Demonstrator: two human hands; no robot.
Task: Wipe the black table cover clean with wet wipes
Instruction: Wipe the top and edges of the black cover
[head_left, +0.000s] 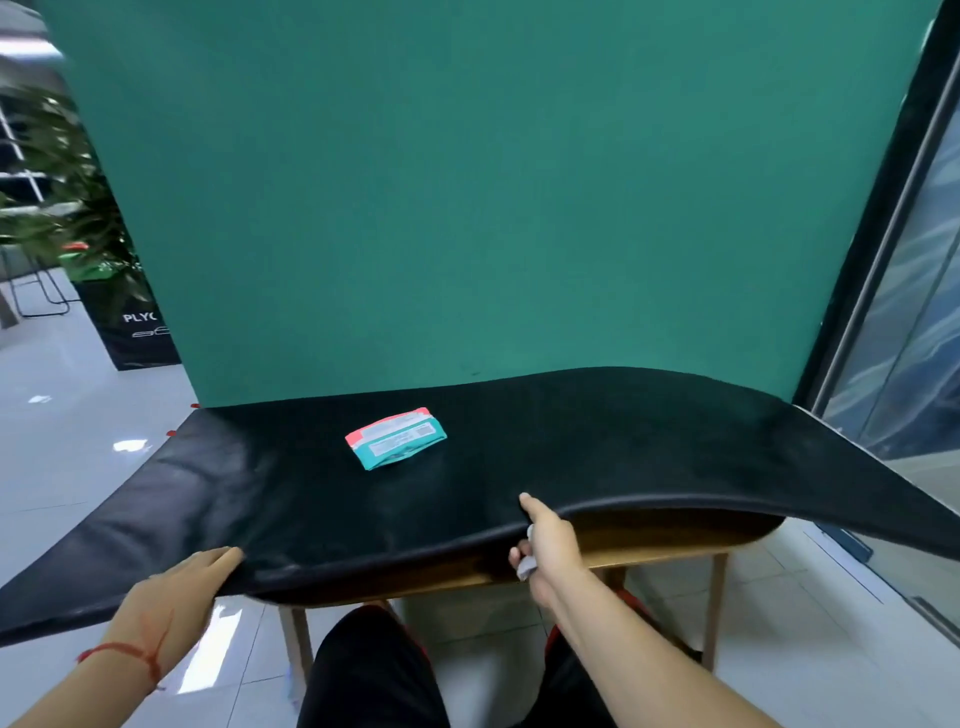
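Head camera looks down on the black table cover (597, 441), which lies over a wooden table (649, 553) and overhangs it to both sides. My right hand (550, 545) pinches the cover's near edge, with the thumb (532, 506) pressed on top and the fingers curled underneath. The cover is lifted there, so the table's wood shows below it. A small white wad, probably a used wet wipe (525, 566), is tucked in the curled fingers of that hand.

My left hand (171, 592) is at the near edge further left, touching the cover where it droops past the table. One fingertip rests on the top of the edge. The other fingers are hidden by the cover, so I cannot tell whether this hand grips it or only rests against it. A red string bracelet (124, 652) circles that wrist.

A teal and pink pack of wet wipes (396, 437) lies flat on the cover, toward the middle and well apart from both hands. A green backdrop (467, 208) stands upright just behind the table. Under the table are my legs in black trousers (374, 675) and a pale tiled floor (78, 467). A blurred plant (67, 208) stands far left.
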